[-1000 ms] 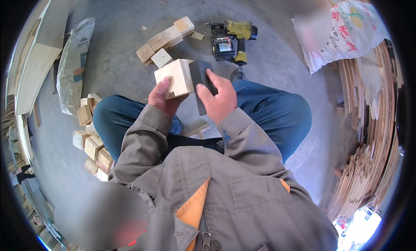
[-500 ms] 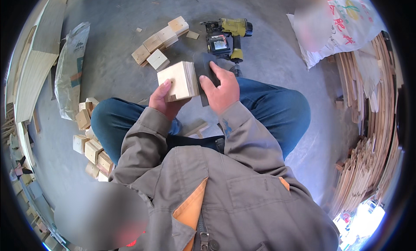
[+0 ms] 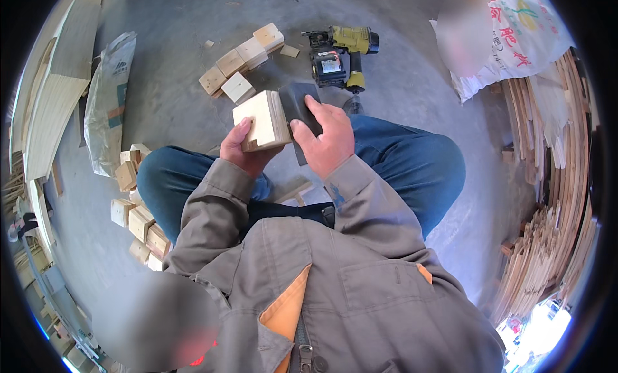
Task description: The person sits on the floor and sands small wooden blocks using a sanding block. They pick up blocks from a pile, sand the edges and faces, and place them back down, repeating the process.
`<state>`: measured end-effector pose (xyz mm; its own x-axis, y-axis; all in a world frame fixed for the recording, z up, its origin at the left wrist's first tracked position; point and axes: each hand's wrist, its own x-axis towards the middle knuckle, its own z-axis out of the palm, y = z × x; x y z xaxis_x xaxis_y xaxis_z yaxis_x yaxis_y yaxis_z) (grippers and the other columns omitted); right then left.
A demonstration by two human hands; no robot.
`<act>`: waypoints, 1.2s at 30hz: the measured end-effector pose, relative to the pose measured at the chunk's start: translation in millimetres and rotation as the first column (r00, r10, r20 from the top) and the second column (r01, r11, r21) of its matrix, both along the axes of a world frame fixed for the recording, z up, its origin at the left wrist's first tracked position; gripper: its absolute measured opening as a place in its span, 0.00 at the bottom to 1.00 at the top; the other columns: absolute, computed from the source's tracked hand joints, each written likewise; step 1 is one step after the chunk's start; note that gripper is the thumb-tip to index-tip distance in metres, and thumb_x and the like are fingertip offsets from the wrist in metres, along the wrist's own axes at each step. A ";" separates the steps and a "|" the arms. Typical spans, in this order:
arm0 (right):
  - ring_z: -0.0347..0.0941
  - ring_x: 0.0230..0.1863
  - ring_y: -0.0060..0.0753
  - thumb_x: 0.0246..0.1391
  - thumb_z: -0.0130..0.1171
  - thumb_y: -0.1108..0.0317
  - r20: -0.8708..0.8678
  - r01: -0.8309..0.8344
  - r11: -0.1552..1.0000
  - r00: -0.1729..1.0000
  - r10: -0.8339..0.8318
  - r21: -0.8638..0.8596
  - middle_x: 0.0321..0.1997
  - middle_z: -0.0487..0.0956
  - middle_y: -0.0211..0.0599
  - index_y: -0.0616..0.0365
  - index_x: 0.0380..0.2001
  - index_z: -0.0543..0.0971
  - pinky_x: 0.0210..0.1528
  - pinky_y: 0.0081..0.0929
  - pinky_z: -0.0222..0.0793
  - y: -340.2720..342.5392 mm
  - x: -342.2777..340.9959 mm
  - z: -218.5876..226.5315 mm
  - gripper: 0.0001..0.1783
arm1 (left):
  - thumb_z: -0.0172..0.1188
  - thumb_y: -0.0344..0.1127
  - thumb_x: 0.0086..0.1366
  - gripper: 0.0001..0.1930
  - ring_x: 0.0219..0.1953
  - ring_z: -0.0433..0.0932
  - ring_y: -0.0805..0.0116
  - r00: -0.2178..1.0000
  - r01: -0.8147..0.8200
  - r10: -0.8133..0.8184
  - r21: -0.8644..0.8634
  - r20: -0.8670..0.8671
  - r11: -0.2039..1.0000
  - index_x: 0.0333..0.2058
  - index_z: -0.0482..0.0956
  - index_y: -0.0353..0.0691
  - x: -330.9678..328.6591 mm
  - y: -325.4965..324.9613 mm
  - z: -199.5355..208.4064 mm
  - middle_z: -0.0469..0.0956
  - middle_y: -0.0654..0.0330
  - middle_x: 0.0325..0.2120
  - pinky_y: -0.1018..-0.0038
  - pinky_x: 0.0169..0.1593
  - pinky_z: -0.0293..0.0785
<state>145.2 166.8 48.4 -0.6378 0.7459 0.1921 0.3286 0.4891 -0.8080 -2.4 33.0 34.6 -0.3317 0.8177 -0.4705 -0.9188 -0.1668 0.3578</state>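
In front of my lap, my left hand point(image 3: 239, 153) grips a square block of layered plywood point(image 3: 259, 123), thumb on its pale flat face. A dark notch shows at the block's lower edge. My right hand point(image 3: 329, 133) holds a dark grey sheet, which looks like sandpaper point(image 3: 297, 95), against or very close to the block's right side. Its thumb and fingers press on the sheet, and some fingertips are hidden behind it.
Beyond my hands, several similar wooden blocks point(image 3: 237, 59) lie in a row on the concrete floor, beside a yellow and black nail gun point(image 3: 353, 41). More blocks point(image 3: 140, 223) are piled by my left knee. Wood strips point(image 3: 553, 199) line the right, with a white sack point(image 3: 515, 38) on top.
The dark sheet has tilted, showing more of its flat face beside the block's upper right edge. My right hand has shifted slightly left. The left hand keeps its grip.
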 end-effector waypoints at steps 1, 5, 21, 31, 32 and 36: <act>0.71 0.55 0.59 0.53 0.68 0.56 -0.002 -0.026 1.000 1.000 0.027 0.015 0.55 0.75 0.59 0.57 0.59 0.79 0.61 0.47 0.68 -5.9 4.2 4.5 0.31 | 0.62 0.47 0.65 0.37 0.64 0.70 0.47 1.000 -0.021 0.021 -0.011 0.004 1.000 0.69 0.61 0.40 -2.4 0.3 0.0 0.71 0.50 0.62 0.45 0.71 0.60; 0.71 0.56 0.59 0.53 0.67 0.56 0.005 -0.059 0.998 0.998 0.059 0.028 0.55 0.75 0.58 0.57 0.59 0.79 0.61 0.47 0.68 -12.1 8.7 8.6 0.31 | 0.60 0.45 0.66 0.35 0.64 0.71 0.48 0.999 -0.043 0.043 -0.048 0.001 0.998 0.68 0.62 0.41 -5.5 2.4 1.1 0.72 0.50 0.62 0.45 0.70 0.61; 0.71 0.55 0.59 0.53 0.67 0.57 0.021 -0.061 0.998 0.998 0.062 -0.020 0.53 0.76 0.61 0.59 0.58 0.79 0.60 0.46 0.68 -12.8 9.4 7.0 0.30 | 0.65 0.46 0.63 0.37 0.64 0.71 0.48 0.997 -0.062 0.063 -0.016 0.033 0.998 0.68 0.63 0.43 -10.2 2.2 -6.9 0.72 0.52 0.62 0.44 0.69 0.62; 0.73 0.53 0.58 0.53 0.67 0.55 0.002 -0.037 0.999 0.999 0.037 -0.016 0.51 0.78 0.58 0.60 0.57 0.80 0.59 0.45 0.70 -1.3 6.1 -6.2 0.31 | 0.63 0.47 0.64 0.36 0.64 0.70 0.48 0.999 -0.045 0.046 -0.057 0.017 0.997 0.68 0.63 0.43 -5.5 4.1 -7.6 0.72 0.52 0.62 0.42 0.69 0.61; 0.73 0.53 0.58 0.53 0.67 0.55 0.003 -0.067 0.998 0.998 0.067 -0.002 0.51 0.77 0.59 0.61 0.57 0.79 0.59 0.45 0.70 -5.6 11.5 -2.0 0.31 | 0.64 0.46 0.63 0.37 0.64 0.70 0.47 0.996 -0.082 0.083 -0.044 0.025 0.996 0.68 0.62 0.42 -8.4 4.3 -8.3 0.71 0.51 0.62 0.42 0.70 0.60; 0.71 0.55 0.60 0.54 0.67 0.57 0.037 -0.083 0.996 0.996 0.083 -0.018 0.53 0.76 0.60 0.60 0.58 0.79 0.60 0.47 0.68 -10.2 14.3 4.7 0.30 | 0.63 0.47 0.65 0.35 0.64 0.71 0.47 0.997 -0.065 0.067 -0.069 0.025 0.995 0.68 0.63 0.43 -11.5 1.5 -8.6 0.72 0.51 0.62 0.42 0.69 0.62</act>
